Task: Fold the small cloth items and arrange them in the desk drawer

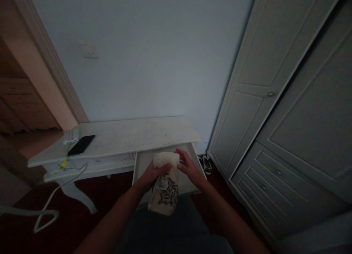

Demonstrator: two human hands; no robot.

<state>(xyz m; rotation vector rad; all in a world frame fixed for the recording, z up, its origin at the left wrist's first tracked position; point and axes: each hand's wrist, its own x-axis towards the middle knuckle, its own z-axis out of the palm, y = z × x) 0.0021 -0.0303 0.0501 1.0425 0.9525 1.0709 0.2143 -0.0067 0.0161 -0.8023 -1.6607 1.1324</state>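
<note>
A folded cream cloth (pixel 168 188) with a dark scrolling pattern and a pale label patch hangs in front of me, its upper end folded over like a fluffy roll. My left hand (pixel 151 174) grips it from the left, thumb pressed across the front. On the other side, my right hand (pixel 190 169) is at the cloth's upper right edge, fingers apart and slightly curled; whether the fingertips touch it is hard to tell. Both hands are above a pulled-out white drawer (pixel 189 184), whose inside is partly hidden by the cloth and my arms.
The drawer belongs to a white table (pixel 137 134) against the wall. A dark phone (pixel 81 144) and a small white box-like item (pixel 70 135) are at its left end. A white cable (pixel 52 195) dangles there. Shoes (pixel 205 163) stand on the floor beside a wardrobe (pixel 247 129).
</note>
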